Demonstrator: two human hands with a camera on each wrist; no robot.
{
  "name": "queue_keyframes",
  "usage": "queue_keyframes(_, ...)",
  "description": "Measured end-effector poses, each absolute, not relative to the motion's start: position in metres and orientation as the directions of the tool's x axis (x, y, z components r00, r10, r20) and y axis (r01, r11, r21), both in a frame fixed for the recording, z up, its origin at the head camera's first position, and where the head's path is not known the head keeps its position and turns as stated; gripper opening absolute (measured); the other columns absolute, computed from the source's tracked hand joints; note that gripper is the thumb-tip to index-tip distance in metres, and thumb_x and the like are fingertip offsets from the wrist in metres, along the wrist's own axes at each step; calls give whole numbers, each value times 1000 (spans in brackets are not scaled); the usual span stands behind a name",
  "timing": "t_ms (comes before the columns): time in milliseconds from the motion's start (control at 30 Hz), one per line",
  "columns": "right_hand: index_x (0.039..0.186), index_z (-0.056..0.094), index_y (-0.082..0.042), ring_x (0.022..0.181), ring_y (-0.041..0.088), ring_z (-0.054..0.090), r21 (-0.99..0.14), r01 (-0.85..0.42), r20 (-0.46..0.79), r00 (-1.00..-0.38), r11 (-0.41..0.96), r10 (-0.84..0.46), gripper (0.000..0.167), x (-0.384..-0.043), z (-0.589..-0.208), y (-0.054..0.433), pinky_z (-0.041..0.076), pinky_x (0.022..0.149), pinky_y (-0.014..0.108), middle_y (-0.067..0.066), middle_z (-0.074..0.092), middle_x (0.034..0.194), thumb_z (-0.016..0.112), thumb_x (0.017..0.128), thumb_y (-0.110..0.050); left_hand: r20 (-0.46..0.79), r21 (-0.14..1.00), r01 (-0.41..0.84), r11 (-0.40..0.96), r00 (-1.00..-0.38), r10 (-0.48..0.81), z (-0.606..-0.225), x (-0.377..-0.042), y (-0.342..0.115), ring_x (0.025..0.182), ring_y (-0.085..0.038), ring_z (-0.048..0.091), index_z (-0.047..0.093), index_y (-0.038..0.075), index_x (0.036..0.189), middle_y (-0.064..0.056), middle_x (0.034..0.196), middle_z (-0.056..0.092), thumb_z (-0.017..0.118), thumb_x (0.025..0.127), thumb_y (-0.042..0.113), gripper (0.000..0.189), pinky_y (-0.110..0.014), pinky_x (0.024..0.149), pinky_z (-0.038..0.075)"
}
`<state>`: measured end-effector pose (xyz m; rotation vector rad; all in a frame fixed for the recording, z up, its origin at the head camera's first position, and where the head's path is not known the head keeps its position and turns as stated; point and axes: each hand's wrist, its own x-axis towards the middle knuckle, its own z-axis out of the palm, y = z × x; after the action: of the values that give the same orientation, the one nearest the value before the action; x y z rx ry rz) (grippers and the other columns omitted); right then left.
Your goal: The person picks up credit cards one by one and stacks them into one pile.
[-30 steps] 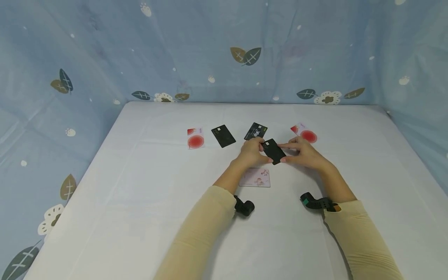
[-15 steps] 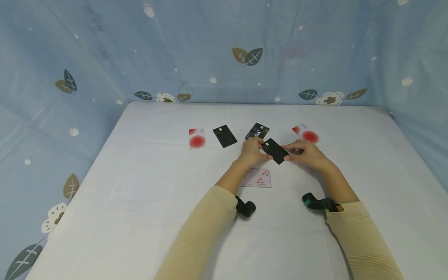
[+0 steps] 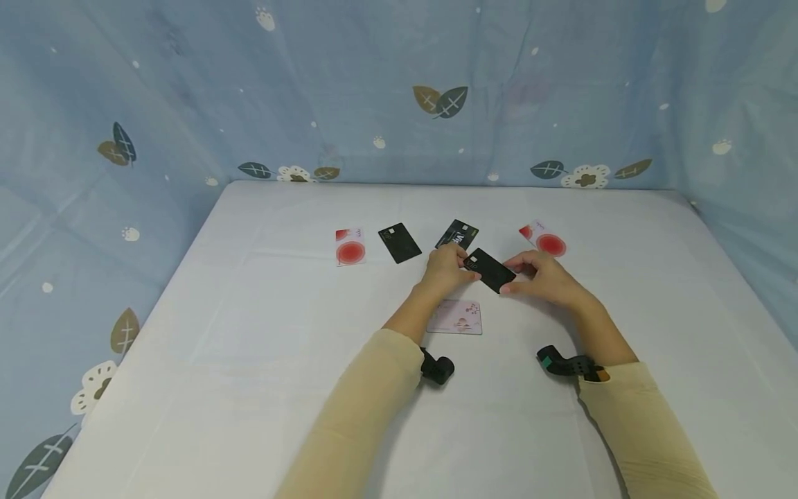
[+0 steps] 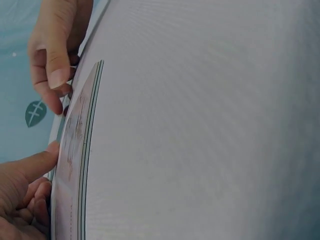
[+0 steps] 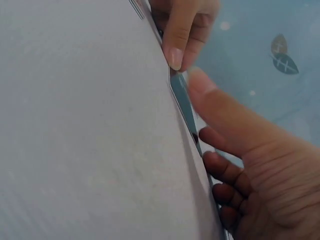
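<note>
Between the two hands in the head view lies a black card (image 3: 490,270) with a small light chip, slanted down to the right. My left hand (image 3: 447,269) pinches its left end, thumb on the near side; the right wrist view shows this left thumb (image 5: 176,45) at the card's corner. Beside the right end is my right hand (image 3: 541,277), fingers loosely bent, thumb by the lower corner. In the right wrist view the right thumb (image 5: 215,102) looks blurred and slightly off the card. Whether the card touches the table cannot be told.
A pink card stack (image 3: 455,317) lies just nearer on the white table (image 3: 249,360). Behind are a black VIP card (image 3: 458,233), another black card (image 3: 400,242), and two red-circle cards, left (image 3: 350,248) and right (image 3: 544,239). A blue patterned curtain (image 3: 374,90) surrounds the far side.
The black card has turned a little, its right end shifting right. The right fingers have loosened and drawn slightly away from its edge. The left hand stays at the left end.
</note>
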<state>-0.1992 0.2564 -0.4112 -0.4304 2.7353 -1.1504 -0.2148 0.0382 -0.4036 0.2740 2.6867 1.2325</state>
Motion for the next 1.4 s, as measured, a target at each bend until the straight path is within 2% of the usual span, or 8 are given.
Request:
queue_keyframes(200, 113, 60, 3, 87, 26, 45, -639, -231, 0, -954, 734, -300, 61, -198, -413, 248, 41, 77, 34, 14, 54, 96, 86, 67, -28, -81, 751, 97, 653, -968, 238, -405, -215, 38, 92, -17, 48, 60, 4, 112, -4, 95, 59, 79, 77, 24, 44, -27, 81, 41)
queue_keyframes(533, 116, 58, 4, 92, 27, 45, -648, -206, -33, -954, 733, -297, 56, -196, -406, 245, 41, 82, 39, 17, 54, 102, 81, 73, -24, -87, 752, 103, 651, -964, 253, -403, -216, 36, 91, -17, 51, 60, 4, 108, -4, 95, 60, 79, 77, 23, 41, -26, 80, 42)
queue_keyframes(733, 115, 59, 4, 94, 28, 45, -667, -240, -9, -944, 705, -329, 51, -197, -403, 249, 41, 83, 38, 17, 54, 104, 79, 75, -18, -76, 751, 119, 650, -962, 264, -402, -218, 33, 90, -16, 48, 62, 6, 115, -3, 96, 57, 80, 76, 23, 46, -26, 79, 41)
queue_keyframes(900, 115, 59, 5, 96, 29, 46, -681, -273, 19, -934, 679, -356, 46, -198, -403, 255, 41, 84, 40, 19, 55, 106, 76, 76, -13, -68, 730, 179, 660, -942, 330, -401, -222, 30, 93, -16, 47, 57, 8, 126, -4, 101, 54, 81, 74, 25, 60, -25, 81, 42)
queue_keyframes(1033, 113, 62, 3, 95, 27, 46, -696, -316, 59, -920, 644, -387, 43, -199, -405, 258, 39, 79, 35, 17, 57, 104, 76, 75, -10, -103, 696, 220, 684, -912, 397, -399, -225, 25, 96, -16, 47, 53, 11, 133, -3, 106, 52, 82, 74, 27, 67, -26, 85, 42)
queue_keyframes(1200, 114, 64, 1, 93, 25, 46, -680, -384, 107, -895, 625, -433, 42, -198, -411, 260, 38, 74, 29, 16, 58, 102, 76, 75, -8, -139, 693, 238, 680, -882, 450, -398, -228, 19, 95, -15, 49, 55, 12, 128, -2, 106, 53, 83, 72, 27, 64, -26, 85, 42)
queue_keyframes(1400, 117, 62, -3, 97, 27, 48, -634, -351, 61, -911, 689, -408, 51, -197, -414, 254, 42, 80, 37, 15, 57, 106, 81, 73, -21, -147, 684, 269, 678, -859, 490, -398, -231, 13, 90, -15, 49, 57, 10, 119, -2, 100, 53, 85, 70, 26, 59, -25, 80, 41)
